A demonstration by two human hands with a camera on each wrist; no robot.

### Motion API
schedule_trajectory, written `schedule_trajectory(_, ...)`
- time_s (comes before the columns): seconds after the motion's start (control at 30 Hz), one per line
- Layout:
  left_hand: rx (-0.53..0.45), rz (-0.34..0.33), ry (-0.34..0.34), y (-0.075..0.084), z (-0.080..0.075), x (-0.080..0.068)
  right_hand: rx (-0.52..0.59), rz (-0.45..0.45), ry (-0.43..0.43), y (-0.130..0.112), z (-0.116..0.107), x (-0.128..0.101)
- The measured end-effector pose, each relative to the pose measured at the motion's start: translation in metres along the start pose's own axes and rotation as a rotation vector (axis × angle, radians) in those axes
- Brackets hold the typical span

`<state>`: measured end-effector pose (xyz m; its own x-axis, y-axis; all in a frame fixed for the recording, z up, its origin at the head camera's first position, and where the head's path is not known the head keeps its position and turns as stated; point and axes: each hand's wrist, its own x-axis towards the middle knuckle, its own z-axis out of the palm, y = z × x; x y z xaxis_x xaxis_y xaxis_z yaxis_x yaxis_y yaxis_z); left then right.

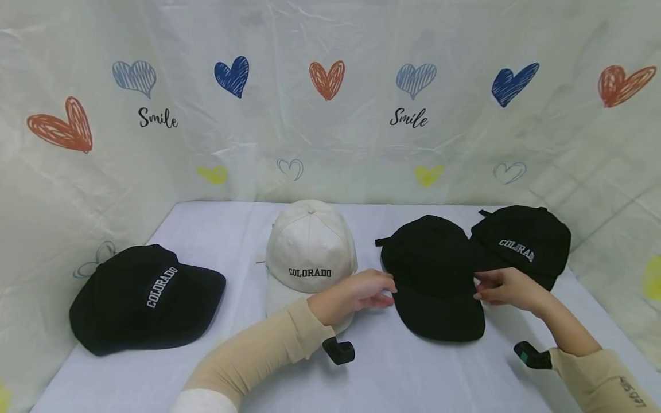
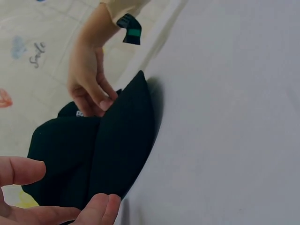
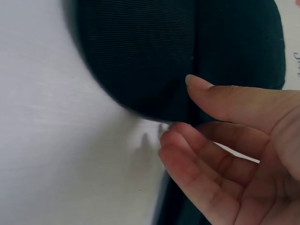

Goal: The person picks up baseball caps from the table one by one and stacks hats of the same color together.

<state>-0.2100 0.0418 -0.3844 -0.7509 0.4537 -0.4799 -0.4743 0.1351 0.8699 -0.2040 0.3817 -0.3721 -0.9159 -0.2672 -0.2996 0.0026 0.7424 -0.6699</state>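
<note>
Head view: four caps on surface (image 1: 413,373); plain-fronted black cap (image 1: 436,275) sits between white COLORADO cap (image 1: 310,252) and another black cap (image 1: 521,241). Left hand (image 1: 356,295) at its left brim edge, right hand (image 1: 508,289) at right edge. Left wrist view: thumb and finger barely touching brim, fingers relaxed, no grip. Right wrist view: thumb on brim, fingers beneath edge, light pinch.

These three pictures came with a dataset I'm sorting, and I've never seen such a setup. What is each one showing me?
A person works with bare hands and wears three cameras. The wide picture is from the head, looking down at a table with four caps: a black Colorado cap, a white Colorado cap, a plain-fronted black cap and another black Colorado cap. The close-ups come from cameras on each wrist. The left hand and right hand touch opposite edges of the plain-fronted black cap's brim; the right thumb and fingers seem to pinch it.
</note>
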Motion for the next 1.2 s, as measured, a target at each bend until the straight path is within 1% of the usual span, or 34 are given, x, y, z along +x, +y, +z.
schedule_trajectory(0.17,0.02,0.025,-0.02,0.003,-0.003,-0.003,-0.045,0.002,0.053,-0.004,-0.007,-0.004)
schedule_trajectory(0.3,0.085,0.04,-0.067,0.006,-0.004,-0.004,-0.071,-0.018,0.114,-0.004,-0.015,-0.012)
schedule_trajectory(0.4,0.151,0.069,-0.111,0.011,-0.002,-0.005,-0.056,-0.038,0.158,-0.002,-0.02,-0.018)
schedule_trajectory(0.5,0.197,0.108,-0.145,0.017,0.003,-0.004,-0.021,-0.054,0.198,0.002,-0.025,-0.024)
schedule_trajectory(0.63,0.198,0.159,-0.17,0.024,0.009,-0.002,0.009,-0.072,0.249,0.007,-0.032,-0.028)
schedule_trajectory(0.7,0.175,0.202,-0.173,0.027,0.013,-0.001,0.021,-0.078,0.277,0.01,-0.034,-0.029)
schedule_trajectory(0.8,0.124,0.29,-0.154,0.03,0.021,-0.001,0.061,-0.086,0.318,0.016,-0.038,-0.031)
schedule_trajectory(0.9,0.056,0.388,-0.117,0.032,0.032,0.001,0.134,-0.072,0.358,0.022,-0.042,-0.034)
schedule_trajectory(1.0,0.013,0.472,-0.078,0.034,0.044,0.003,0.209,-0.042,0.389,0.026,-0.045,-0.036)
schedule_trajectory(1.1,0.019,0.548,-0.062,0.038,0.057,0.006,0.282,-0.024,0.433,0.029,-0.047,-0.035)
schedule_trajectory(1.17,0.051,0.589,-0.064,0.041,0.065,0.008,0.333,-0.026,0.463,0.031,-0.048,-0.034)
schedule_trajectory(1.2,0.07,0.605,-0.064,0.043,0.07,0.009,0.34,-0.026,0.475,0.032,-0.048,-0.034)
